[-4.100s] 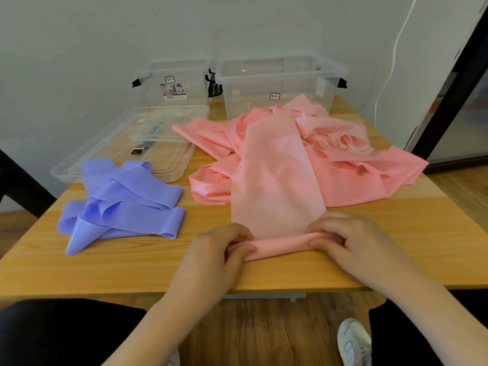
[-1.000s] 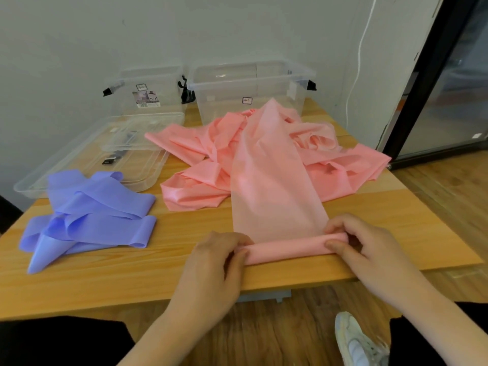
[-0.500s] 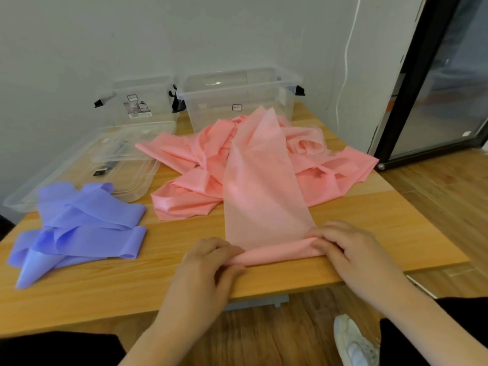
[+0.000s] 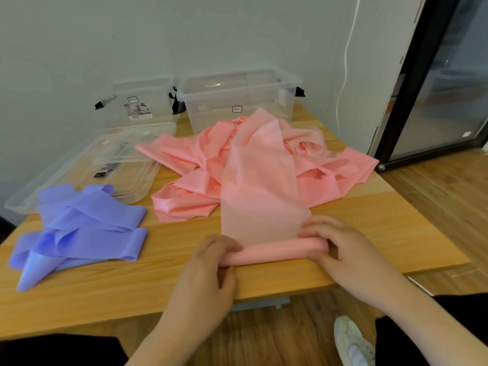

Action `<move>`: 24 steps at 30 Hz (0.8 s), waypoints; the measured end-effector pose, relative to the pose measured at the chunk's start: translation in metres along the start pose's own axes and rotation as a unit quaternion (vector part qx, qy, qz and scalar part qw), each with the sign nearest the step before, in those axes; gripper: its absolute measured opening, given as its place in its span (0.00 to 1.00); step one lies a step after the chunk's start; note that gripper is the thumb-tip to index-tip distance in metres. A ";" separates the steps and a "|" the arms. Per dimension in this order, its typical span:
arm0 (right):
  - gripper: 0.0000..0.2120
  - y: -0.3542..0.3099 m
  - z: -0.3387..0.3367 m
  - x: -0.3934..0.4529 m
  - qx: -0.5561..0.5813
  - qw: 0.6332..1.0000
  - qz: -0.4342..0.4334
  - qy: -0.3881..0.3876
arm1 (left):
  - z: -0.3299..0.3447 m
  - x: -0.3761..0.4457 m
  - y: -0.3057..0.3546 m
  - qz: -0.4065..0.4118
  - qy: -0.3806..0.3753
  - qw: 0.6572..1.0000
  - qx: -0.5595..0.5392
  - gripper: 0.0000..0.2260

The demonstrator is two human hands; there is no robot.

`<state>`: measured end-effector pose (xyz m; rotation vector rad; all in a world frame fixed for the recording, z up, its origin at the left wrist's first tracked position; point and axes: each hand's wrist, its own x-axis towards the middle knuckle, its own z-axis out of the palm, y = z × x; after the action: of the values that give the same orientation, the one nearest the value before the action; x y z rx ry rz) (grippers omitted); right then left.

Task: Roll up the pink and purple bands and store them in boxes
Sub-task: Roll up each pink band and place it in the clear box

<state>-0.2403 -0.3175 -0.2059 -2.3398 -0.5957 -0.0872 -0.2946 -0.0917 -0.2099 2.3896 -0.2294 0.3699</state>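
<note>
A long pink band (image 4: 258,180) lies heaped mid-table, with one flat strip running toward me and ending in a rolled tube (image 4: 274,251) near the table's front edge. My left hand (image 4: 208,270) grips the roll's left end, fingers curled over it. My right hand (image 4: 340,249) grips the right end, thumb under and fingers over. A purple band (image 4: 84,228) lies loosely folded at the left. Two clear plastic boxes stand at the back against the wall: a smaller one (image 4: 140,101) on the left and a larger one (image 4: 237,99) on the right.
Clear lids (image 4: 79,178) lie stacked behind the purple band. The wooden table (image 4: 383,228) ends just in front of my hands. A black-framed glass door (image 4: 433,83) stands at the right, a white cable (image 4: 343,83) hangs on the wall, and my white shoe (image 4: 351,342) rests on the floor.
The pink roll has grown thicker over the last seconds as both hands turned it forward. The camera view has shifted to the right, so everything sits further left in the frame.
</note>
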 end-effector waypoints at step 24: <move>0.12 -0.002 -0.011 -0.006 0.010 1.000 -0.011 -0.014 | -0.004 0.005 -0.008 0.019 -0.007 1.000 0.009 0.06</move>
<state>-0.2449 -0.3255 -0.1982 -2.3191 -0.6326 -0.0584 -0.2885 -0.0835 -0.2103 2.4084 -0.2797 0.3757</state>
